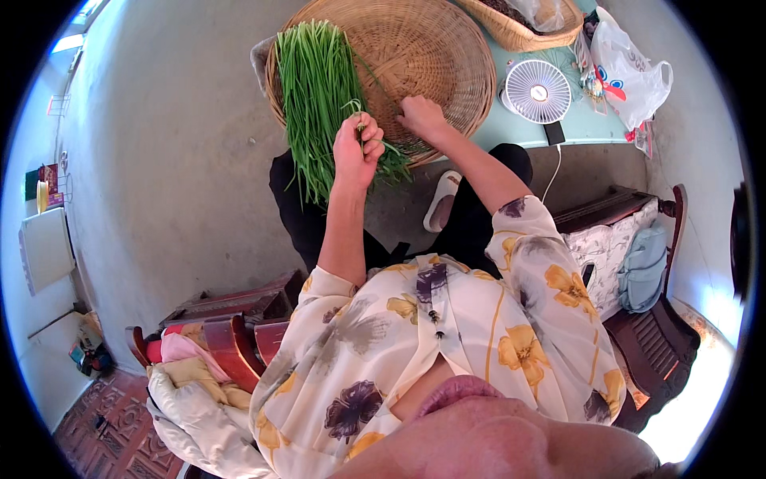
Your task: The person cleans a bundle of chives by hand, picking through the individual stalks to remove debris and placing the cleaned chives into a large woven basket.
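Note:
A large round wicker basket (440, 54) lies before me. A thick bundle of garlic chives (314, 90) covers its left side, pale cut ends at the far rim and green tips hanging over the near rim. My left hand (357, 146) is closed around a few chive stalks (354, 105), whose pale ends poke out above the fingers. Over the basket's middle, my right hand (421, 117) has its fingers curled together at a thin green chive strand (374, 75). Loose green chive tips (392, 164) lie at the near rim below my hands.
Right of the basket, a pale green table (529, 136) holds a small white fan (538, 93) with a cable (558, 173), a second wicker basket (520, 37) and a white plastic bag (631, 78). Dark wooden seats (649, 335) stand at both sides, with clothing (197, 413) on the left one.

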